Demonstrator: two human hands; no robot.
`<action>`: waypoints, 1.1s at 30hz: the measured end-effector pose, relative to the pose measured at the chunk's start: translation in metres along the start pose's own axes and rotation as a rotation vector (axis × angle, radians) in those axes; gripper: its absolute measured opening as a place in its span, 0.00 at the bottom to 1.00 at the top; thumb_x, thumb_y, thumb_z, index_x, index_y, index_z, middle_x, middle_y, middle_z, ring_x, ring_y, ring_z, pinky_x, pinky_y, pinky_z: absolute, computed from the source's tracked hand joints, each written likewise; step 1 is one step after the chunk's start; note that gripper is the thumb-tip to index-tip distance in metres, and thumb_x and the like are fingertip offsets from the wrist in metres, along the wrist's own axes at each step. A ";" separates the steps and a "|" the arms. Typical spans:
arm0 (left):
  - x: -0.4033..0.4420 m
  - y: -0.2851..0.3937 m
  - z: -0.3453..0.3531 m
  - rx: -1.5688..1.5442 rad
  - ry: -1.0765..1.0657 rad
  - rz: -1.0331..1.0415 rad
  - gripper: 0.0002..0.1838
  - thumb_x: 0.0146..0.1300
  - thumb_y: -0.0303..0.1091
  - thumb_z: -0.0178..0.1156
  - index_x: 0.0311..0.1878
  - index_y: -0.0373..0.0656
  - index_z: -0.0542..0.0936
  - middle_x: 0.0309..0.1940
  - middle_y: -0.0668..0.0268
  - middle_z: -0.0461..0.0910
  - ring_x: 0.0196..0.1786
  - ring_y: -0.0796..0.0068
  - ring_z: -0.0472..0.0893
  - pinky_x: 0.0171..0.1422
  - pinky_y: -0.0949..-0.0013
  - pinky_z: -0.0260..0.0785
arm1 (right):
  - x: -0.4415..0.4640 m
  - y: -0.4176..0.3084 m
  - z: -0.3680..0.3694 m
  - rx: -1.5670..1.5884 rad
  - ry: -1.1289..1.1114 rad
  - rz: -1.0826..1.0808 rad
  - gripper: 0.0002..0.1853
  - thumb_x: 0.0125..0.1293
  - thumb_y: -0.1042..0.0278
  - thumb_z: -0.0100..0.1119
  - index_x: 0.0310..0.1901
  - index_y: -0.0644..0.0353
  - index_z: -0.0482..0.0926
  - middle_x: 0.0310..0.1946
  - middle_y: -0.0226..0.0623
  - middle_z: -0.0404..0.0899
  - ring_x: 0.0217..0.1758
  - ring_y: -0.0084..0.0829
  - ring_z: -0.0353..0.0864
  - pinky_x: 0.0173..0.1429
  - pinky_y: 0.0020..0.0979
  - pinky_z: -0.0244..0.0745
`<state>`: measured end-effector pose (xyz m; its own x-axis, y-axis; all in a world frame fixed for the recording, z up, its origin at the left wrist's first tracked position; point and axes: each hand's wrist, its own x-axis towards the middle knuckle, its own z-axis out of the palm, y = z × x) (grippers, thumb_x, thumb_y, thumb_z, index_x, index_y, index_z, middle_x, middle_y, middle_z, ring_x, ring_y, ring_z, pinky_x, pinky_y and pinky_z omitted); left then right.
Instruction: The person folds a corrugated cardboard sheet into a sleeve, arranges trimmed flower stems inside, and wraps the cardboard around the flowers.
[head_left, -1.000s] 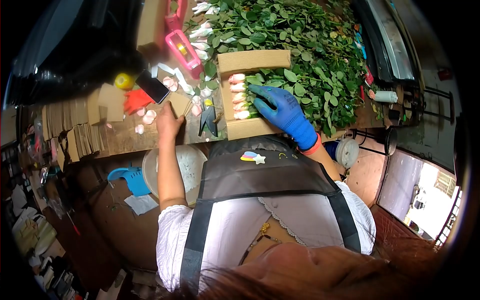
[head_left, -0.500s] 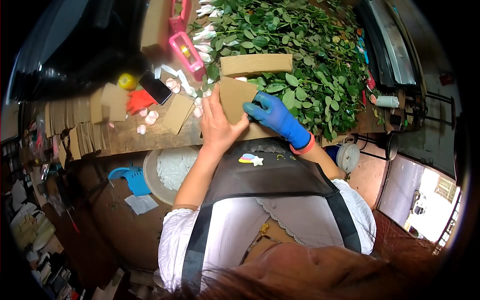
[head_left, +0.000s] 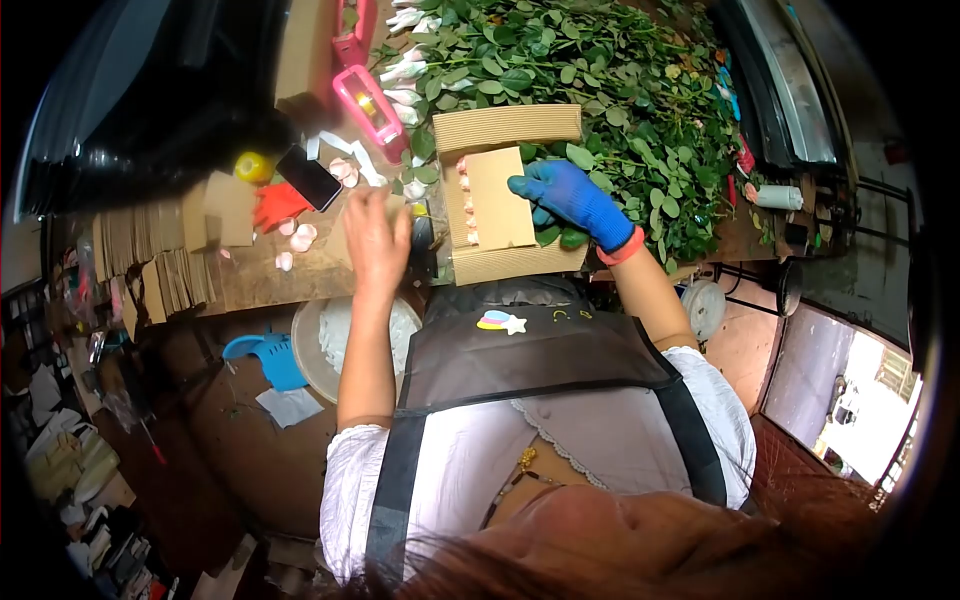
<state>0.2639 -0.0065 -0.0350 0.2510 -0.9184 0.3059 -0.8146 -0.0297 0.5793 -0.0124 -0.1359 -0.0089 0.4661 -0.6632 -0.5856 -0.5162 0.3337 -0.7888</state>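
My right hand (head_left: 572, 200), in a blue glove, pinches the right edge of a flat cardboard piece (head_left: 495, 200). That piece lies over a row of pale pink rose heads (head_left: 467, 200), whose petals show along its left edge. Underneath is a larger corrugated cardboard wrap (head_left: 508, 123), its ribbed ends standing out above and below. My bare left hand (head_left: 376, 243) is over the small cardboard pieces (head_left: 340, 240) on the table, its fingers apart and pointing away from me. The hand partly hides those pieces.
Leafy rose stems (head_left: 600, 70) cover the table's back right. A pink tape dispenser (head_left: 368, 108), a phone (head_left: 308, 178), yellow tape (head_left: 252, 167) and loose petals (head_left: 303, 237) lie left. Stacked cardboard (head_left: 145, 240) stands far left. A bucket (head_left: 318, 350) is below the table edge.
My left hand has let go of the cardboard piece and moved left to the small pieces. The cardboard piece now lies flatter over the roses, with my right hand still on its edge.
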 end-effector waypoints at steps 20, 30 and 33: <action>0.083 0.068 0.066 0.096 -1.010 0.319 0.59 0.33 0.52 0.85 0.65 0.38 0.60 0.47 0.45 0.79 0.53 0.39 0.80 0.58 0.51 0.74 | -0.084 0.024 -0.019 -0.759 -0.250 -0.292 0.18 0.71 0.46 0.55 0.32 0.51 0.82 0.27 0.39 0.84 0.30 0.42 0.84 0.38 0.42 0.77; 0.078 0.061 0.070 0.053 -0.933 0.345 0.53 0.39 0.44 0.84 0.65 0.41 0.61 0.47 0.44 0.79 0.51 0.39 0.80 0.55 0.49 0.76 | -0.101 0.038 0.014 -0.352 0.208 -0.792 0.27 0.62 0.61 0.69 0.64 0.50 0.78 0.60 0.44 0.80 0.58 0.44 0.81 0.63 0.44 0.74; 0.079 0.055 0.081 0.100 -0.913 0.382 0.30 0.62 0.31 0.62 0.65 0.41 0.60 0.50 0.43 0.79 0.52 0.39 0.81 0.53 0.49 0.77 | -0.066 0.006 0.027 -0.595 0.418 -0.865 0.26 0.60 0.59 0.70 0.61 0.53 0.80 0.56 0.42 0.81 0.53 0.44 0.81 0.59 0.43 0.75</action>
<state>0.1962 -0.1123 -0.0402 -0.5018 -0.8234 -0.2649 -0.8078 0.3366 0.4839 -0.0265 -0.0719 0.0200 0.6135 -0.7258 0.3111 -0.4491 -0.6447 -0.6186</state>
